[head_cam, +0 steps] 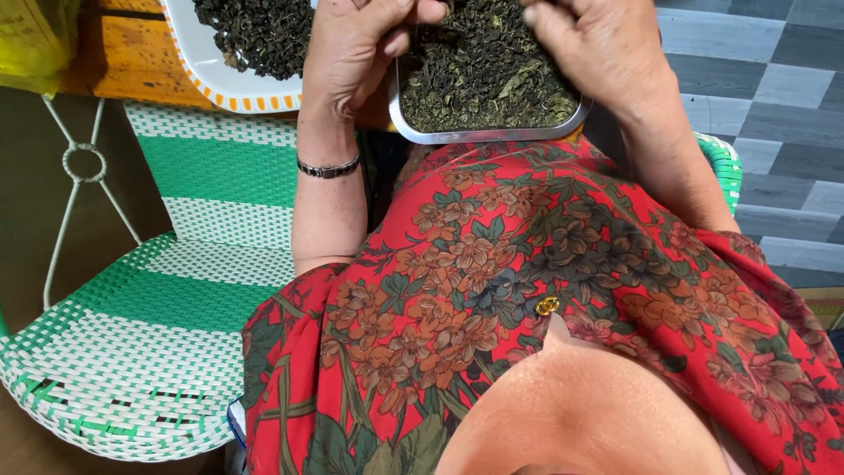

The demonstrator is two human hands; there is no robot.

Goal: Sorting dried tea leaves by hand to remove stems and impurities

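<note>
A metal tray full of dark dried leaves rests at the table edge just above my lap. My left hand curls over the tray's left rim, fingers bent together at the leaves; a dark bracelet circles its wrist. My right hand hovers over the tray's right side, fingers pinched down into the leaves. What each hand pinches is too small to tell. My red flowered garment fills the lower frame.
A white tray with an orange-striped rim holds more dark leaves on the orange wooden table at the upper left. A green-and-white woven chair stands at my left. Grey striped flooring lies at the right.
</note>
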